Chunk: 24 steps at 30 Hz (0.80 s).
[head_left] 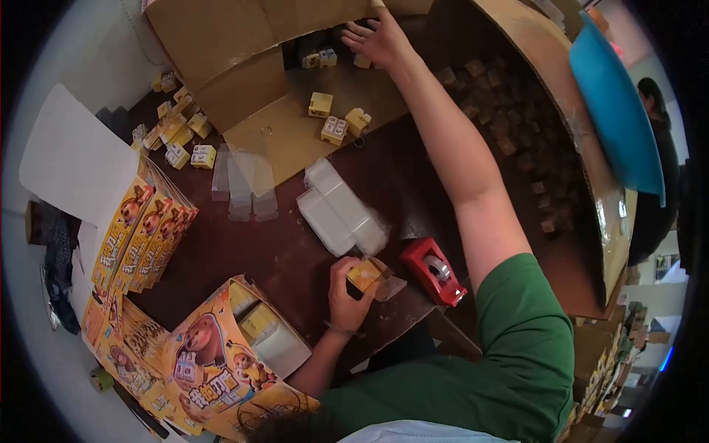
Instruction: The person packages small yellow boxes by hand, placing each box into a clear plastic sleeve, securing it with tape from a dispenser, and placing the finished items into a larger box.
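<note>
Close to the table's near edge, my left hand (346,301) is closed around a small yellow box (364,275) with clear plastic film about it. My right hand (378,43) is stretched far forward to the cardboard carton (221,37), its fingers spread, by the carton's opening. Small yellow-and-white boxes (325,57) lie in that opening, just below my right hand. Three more yellow boxes (320,104) sit on the cardboard flap (255,140). A stack of clear plastic sleeves (336,210) lies beyond my left hand, and a red tape dispenser (421,260) stands to its right.
An open printed display box (214,347) holds yellow boxes at the near left. Folded printed cartons (140,236) stand behind it. Small boxes (177,129) are heaped at the far left. A large carton (583,148) with many small blocks and a blue basin (617,103) are right.
</note>
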Available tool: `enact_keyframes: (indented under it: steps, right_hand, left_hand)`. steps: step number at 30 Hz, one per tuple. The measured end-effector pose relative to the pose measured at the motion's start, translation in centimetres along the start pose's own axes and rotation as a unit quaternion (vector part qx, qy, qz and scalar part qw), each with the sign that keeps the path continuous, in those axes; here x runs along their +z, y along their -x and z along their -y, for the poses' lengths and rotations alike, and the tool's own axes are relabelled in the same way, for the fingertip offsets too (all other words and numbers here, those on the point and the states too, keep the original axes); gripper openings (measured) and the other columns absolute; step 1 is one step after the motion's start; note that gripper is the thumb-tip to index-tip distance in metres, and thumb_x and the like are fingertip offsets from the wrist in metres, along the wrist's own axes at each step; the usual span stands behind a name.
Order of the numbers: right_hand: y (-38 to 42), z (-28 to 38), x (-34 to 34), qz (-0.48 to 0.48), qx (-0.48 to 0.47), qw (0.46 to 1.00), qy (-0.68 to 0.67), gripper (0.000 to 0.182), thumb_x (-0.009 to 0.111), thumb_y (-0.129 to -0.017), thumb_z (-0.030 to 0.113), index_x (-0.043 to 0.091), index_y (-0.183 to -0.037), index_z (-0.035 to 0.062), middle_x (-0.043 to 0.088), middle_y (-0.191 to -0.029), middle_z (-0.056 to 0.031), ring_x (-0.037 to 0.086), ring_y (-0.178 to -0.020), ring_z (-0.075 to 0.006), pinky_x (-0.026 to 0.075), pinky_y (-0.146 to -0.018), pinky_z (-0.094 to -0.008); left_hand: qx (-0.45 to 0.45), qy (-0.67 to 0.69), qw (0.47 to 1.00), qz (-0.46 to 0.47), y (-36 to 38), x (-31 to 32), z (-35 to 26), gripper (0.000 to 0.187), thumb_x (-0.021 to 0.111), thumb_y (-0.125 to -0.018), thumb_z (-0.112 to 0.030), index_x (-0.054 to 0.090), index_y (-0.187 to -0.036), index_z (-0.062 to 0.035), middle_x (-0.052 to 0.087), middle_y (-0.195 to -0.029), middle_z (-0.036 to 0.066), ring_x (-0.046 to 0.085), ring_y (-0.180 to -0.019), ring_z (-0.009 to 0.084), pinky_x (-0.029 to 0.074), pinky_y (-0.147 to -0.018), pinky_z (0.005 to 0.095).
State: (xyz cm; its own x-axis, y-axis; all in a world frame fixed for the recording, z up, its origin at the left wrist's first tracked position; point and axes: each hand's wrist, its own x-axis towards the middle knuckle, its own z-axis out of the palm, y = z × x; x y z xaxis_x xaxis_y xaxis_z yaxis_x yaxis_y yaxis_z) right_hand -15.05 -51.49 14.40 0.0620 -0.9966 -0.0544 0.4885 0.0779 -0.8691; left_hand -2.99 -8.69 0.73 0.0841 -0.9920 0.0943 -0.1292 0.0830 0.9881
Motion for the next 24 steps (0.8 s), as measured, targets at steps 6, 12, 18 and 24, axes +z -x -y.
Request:
enact_keyframes:
  steps: [6, 12, 18, 24]
  right_hand:
    - [-3.5, -2.7, 1.1, -0.103, -0.038, 0.994, 0.008, 0.062, 0.063, -0.093, 0.044, 0.049, -0.138, 0.0028, 0.063, -0.12, -0.0138, 0.061, -0.109, -0.0228, 0.048, -0.094, -0.0342]
    - [-0.7, -3.6, -3.2, -0.106, -0.047, 0.982, 0.149, 0.061, 0.063, -0.093, 0.044, 0.049, -0.138, 0.004, 0.063, -0.121, -0.0139, 0.061, -0.109, -0.0232, 0.048, -0.095, -0.0346]
    - [0.0, -4.1, -4.8, -0.09, -0.044, 0.959, 0.266, 0.06, 0.063, -0.093, 0.044, 0.05, -0.138, 0.0052, 0.062, -0.122, -0.0139, 0.06, -0.11, -0.0236, 0.048, -0.095, -0.0349]
    - [-0.9, -6.2, -3.7, 0.042, -0.027, 0.855, 0.516, 0.059, 0.062, -0.093, 0.044, 0.05, -0.138, 0.0064, 0.062, -0.122, -0.014, 0.06, -0.111, -0.024, 0.048, -0.095, -0.0352]
  left_hand:
    - [0.002, 0.004, 1.0, 0.027, 0.4, -0.5, 0.0, 0.051, 0.077, -0.074, -0.005, 0.052, -0.118, -0.0026, 0.054, -0.121, 0.016, 0.055, -0.113, 0.0327, 0.045, -0.098, 0.0394]
    - [-0.007, 0.046, 0.998, 0.03, 0.7, -0.1, 0.8, 0.053, 0.078, -0.074, -0.006, 0.05, -0.12, -0.0032, 0.052, -0.122, 0.016, 0.054, -0.114, 0.0306, 0.045, -0.098, 0.0386]
    - [0.006, 0.015, 0.999, 0.045, 0.5, 0.0, 0.5, 0.053, 0.077, -0.074, -0.006, 0.05, -0.12, -0.0033, 0.052, -0.122, 0.018, 0.055, -0.113, 0.0322, 0.045, -0.098, 0.0396]
    - [-0.004, 0.015, 0.999, 0.048, 0.6, -0.1, 0.8, 0.054, 0.078, -0.073, -0.005, 0.051, -0.12, -0.0034, 0.053, -0.122, 0.018, 0.055, -0.113, 0.0327, 0.045, -0.099, 0.0404]
